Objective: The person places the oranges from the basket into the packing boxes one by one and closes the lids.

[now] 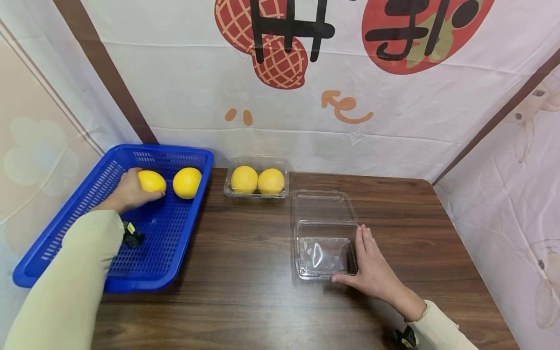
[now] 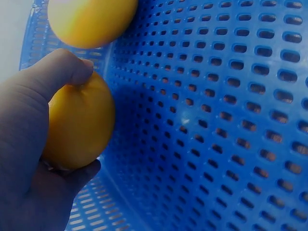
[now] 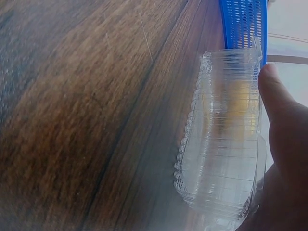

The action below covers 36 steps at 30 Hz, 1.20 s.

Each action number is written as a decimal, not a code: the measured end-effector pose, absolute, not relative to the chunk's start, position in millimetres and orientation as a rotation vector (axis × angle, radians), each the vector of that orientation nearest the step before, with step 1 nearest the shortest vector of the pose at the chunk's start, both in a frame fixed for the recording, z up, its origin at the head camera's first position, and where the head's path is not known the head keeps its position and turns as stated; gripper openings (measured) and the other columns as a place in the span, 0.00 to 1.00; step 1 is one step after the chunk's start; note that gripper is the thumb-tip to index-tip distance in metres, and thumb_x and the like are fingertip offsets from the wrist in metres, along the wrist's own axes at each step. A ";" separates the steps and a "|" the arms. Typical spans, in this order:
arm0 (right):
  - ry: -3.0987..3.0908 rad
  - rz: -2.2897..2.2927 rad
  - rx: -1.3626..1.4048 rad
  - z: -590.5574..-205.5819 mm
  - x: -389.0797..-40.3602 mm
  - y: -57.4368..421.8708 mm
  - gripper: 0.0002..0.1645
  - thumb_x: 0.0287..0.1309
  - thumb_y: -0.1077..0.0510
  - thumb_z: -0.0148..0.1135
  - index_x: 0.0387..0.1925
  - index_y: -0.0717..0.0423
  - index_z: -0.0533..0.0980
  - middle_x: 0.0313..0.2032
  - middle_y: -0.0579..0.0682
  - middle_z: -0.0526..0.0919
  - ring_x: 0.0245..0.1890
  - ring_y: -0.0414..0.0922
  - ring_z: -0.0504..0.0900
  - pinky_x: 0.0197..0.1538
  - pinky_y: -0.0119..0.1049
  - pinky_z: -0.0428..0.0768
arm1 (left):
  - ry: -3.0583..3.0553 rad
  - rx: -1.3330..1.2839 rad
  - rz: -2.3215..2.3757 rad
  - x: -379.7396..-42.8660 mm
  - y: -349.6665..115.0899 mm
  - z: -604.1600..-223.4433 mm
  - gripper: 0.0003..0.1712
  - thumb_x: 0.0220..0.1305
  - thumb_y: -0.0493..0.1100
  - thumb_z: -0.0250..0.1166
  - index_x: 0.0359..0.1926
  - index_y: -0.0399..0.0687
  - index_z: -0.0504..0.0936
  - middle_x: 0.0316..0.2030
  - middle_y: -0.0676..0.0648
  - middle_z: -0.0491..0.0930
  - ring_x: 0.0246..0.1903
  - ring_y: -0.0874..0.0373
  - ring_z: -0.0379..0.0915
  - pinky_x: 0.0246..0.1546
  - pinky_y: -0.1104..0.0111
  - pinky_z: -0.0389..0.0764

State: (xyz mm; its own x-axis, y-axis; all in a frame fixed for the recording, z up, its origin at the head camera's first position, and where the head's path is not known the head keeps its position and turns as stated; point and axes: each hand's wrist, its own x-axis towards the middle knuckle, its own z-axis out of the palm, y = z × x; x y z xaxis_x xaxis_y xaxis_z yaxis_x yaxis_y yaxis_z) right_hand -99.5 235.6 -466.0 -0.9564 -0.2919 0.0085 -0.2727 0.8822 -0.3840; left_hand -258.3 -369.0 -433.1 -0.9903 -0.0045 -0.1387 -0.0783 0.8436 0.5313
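In the blue basket, my left hand (image 1: 131, 192) grips a round yellow fruit (image 2: 79, 122), thumb on one side and fingers on the other. Its dimpled end shows in the left wrist view; the palm hides part of it. Another yellow fruit (image 1: 187, 183) lies just right of it, by the basket wall. My right hand (image 1: 372, 267) holds the right end of a clear plastic box (image 1: 325, 253), with the thumb at its front corner and the fingers along its right side. The box stands with its hinged lid (image 1: 323, 206) laid back, and nothing lies inside.
The blue basket (image 1: 150, 284) takes up the table's left side. At the back, against the printed cloth, stands another clear box (image 1: 255, 194) with two yellow fruits (image 1: 244, 180). The wooden table (image 1: 245, 272) ends at cloth walls behind and to the right.
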 end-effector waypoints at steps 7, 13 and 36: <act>3.019 -0.594 -0.474 -464.0 -99.6 235.7 0.84 0.41 0.26 0.75 0.75 0.78 0.42 0.75 0.76 0.43 0.75 0.71 0.45 0.73 0.64 0.51 | 2.915 0.010 0.830 -258.3 -368.6 -417.0 0.63 0.61 0.48 0.71 0.71 0.14 0.37 0.60 0.11 0.51 0.54 0.23 0.56 0.50 0.34 0.69; 3.021 -0.587 -0.478 -463.2 -100.4 236.2 0.84 0.41 0.26 0.75 0.75 0.78 0.42 0.75 0.76 0.43 0.76 0.71 0.45 0.73 0.64 0.51 | 2.908 0.058 0.843 -259.1 -366.2 -406.9 0.63 0.62 0.50 0.72 0.73 0.17 0.37 0.62 0.12 0.50 0.55 0.24 0.56 0.49 0.35 0.70; 2.987 -0.596 -0.445 -464.2 -99.1 234.9 0.84 0.42 0.25 0.74 0.76 0.77 0.41 0.76 0.75 0.41 0.76 0.69 0.43 0.74 0.63 0.50 | 2.947 0.250 0.822 -248.4 -360.8 -386.4 0.59 0.59 0.45 0.73 0.71 0.14 0.44 0.60 0.14 0.56 0.50 0.26 0.64 0.46 0.39 0.73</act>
